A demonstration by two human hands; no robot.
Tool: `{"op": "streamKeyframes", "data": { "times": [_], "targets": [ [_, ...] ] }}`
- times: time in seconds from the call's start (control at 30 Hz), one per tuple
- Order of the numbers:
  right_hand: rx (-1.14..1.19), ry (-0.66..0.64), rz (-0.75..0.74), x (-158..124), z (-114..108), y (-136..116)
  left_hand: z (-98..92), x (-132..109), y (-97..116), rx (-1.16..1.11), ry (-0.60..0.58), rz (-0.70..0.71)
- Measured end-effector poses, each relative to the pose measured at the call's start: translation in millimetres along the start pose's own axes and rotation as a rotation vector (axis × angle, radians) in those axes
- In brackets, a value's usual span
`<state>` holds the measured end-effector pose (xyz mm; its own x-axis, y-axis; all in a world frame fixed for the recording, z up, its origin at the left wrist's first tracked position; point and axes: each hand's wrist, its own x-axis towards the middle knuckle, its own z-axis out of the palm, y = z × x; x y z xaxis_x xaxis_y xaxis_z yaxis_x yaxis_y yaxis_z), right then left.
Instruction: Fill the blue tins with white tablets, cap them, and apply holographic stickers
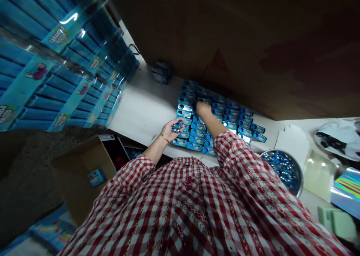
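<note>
Rows of small open blue boxes (225,115) lie packed side by side on a white table (146,110). My left hand (172,129) hovers at the near left corner of the rows, closed around several small blue wrapped pieces (177,126). A gold bangle sits on that wrist. My right hand (203,108) reaches down into the middle of the rows, fingers bent onto a box; whether it holds anything is hidden. Both sleeves are red and white checked.
A metal bowl of blue wrapped pieces (282,169) stands at the right. Stacked blue display cartons (56,68) rise on the left. An open cardboard box (84,173) sits below the table edge. A large brown carton (239,42) looms behind the rows. Flat white card and shiny sheets (347,188) lie right.
</note>
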<state>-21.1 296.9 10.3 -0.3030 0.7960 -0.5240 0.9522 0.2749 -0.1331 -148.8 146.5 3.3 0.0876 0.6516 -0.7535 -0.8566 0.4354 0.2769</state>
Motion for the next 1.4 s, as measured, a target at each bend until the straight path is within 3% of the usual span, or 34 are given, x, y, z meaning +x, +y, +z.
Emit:
{"op": "streamKeyframes", "data": {
  "times": [0.1, 0.2, 0.27, 0.37, 0.5, 0.6, 0.73, 0.87, 1.0, 1.07, 1.13, 1.2, 1.3, 1.4],
  "targets": [
    [0.120, 0.118, -0.242, -28, 11, 2, -1.9, 2, -1, 0.007, 0.008, -0.010],
    [0.243, 0.094, -0.654, -51, 27, -1, 1.3, 4, -3, 0.040, 0.064, -0.017],
    [0.262, 0.071, -0.741, -57, 34, -3, 5.2, 4, -5, 0.074, 0.085, -0.045],
    [0.358, 0.145, -0.559, -50, 32, 3, 9.0, 5, -5, 0.087, 0.016, -0.089],
    [0.382, 0.288, -0.141, -19, 11, 21, 6.3, 7, -3, 0.025, -0.045, -0.083],
    [0.203, 0.202, 0.019, 10, -4, 20, 3.1, 8, 0, -0.013, -0.030, -0.064],
    [0.020, 0.013, 0.070, 43, -11, 6, 5.4, 8, 4, -0.070, 0.008, -0.046],
    [-0.026, -0.062, 0.123, 52, -13, 3, 13.1, 10, 11, -0.160, 0.033, -0.013],
    [0.007, 0.100, 0.006, 22, -8, 8, 16.1, 16, 15, -0.220, 0.037, 0.001],
    [0.109, 0.195, -0.208, -3, 0, 5, 15.8, 20, 16, -0.232, 0.037, 0.006],
    [0.189, 0.191, -0.490, -29, 12, -3, 16.3, 24, 14, -0.246, 0.046, 0.022],
    [0.209, 0.156, -0.665, -50, 25, -14, 18.3, 26, 10, -0.261, 0.071, 0.038],
    [0.244, 0.165, -0.662, -65, 38, -23, 21.7, 27, 4, -0.265, 0.100, 0.039],
    [0.353, 0.219, -0.516, -60, 36, -13, 21.8, 26, 2, -0.243, 0.110, 0.044]
  ]
}}
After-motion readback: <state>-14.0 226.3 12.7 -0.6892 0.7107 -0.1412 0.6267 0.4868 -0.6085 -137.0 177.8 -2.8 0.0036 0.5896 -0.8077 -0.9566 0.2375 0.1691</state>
